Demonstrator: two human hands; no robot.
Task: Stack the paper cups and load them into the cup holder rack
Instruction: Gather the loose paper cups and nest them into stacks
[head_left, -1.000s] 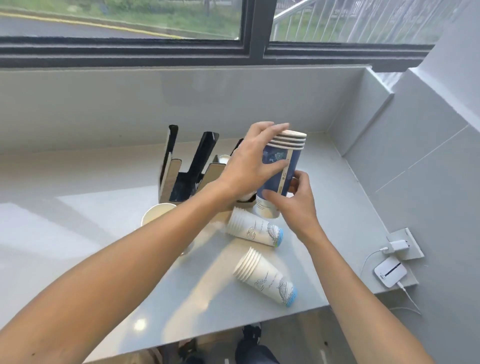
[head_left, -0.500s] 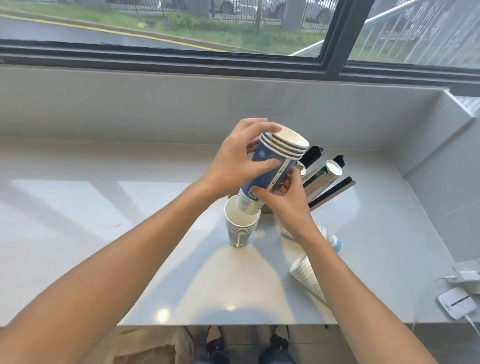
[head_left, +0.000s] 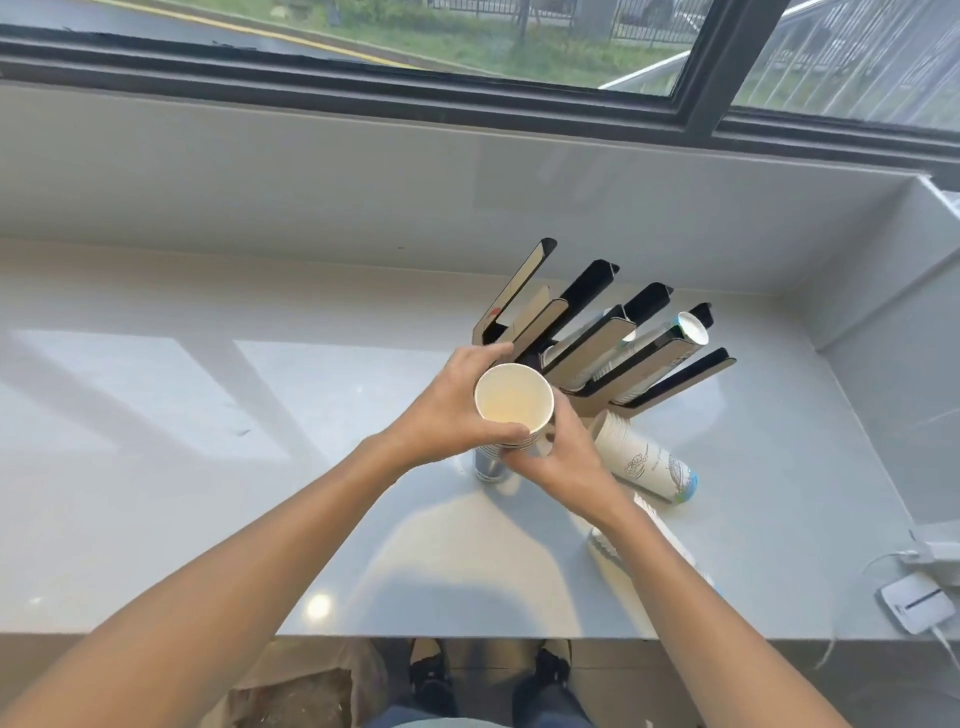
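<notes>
Hands meet over the pale grey stone counter (head_left: 208, 467), and the upright stack of paper cups with a cream inside and blue printed wall (head_left: 511, 410) stands on the counter between them, just in front of the rack. Half a second ago the blue cups were held tilted in the air above a separate standing stack; now their mouth faces straight up and they appear seated into that lower stack, forming one taller column.

The left hand (head_left: 457, 410) is closed round the column's left side just below the rim, thumb pressed on the near wall. The right hand (head_left: 563, 457) closes on the lower near-right side, fingers curled against the wall.

Judgement: the merge looks complete or nearly so, so the column is likely ready to be lifted towards a slot.

To the right, the black-and-tan slotted cup holder rack (head_left: 597, 338) already carries white cups in at least one right-hand channel, while the left channels look vacant. A white printed cup stack with a blue base (head_left: 644, 462) lies on its side near the rack's foot, not yet loaded. A second lying stack (head_left: 602, 543) is largely hidden by the right forearm.
</notes>
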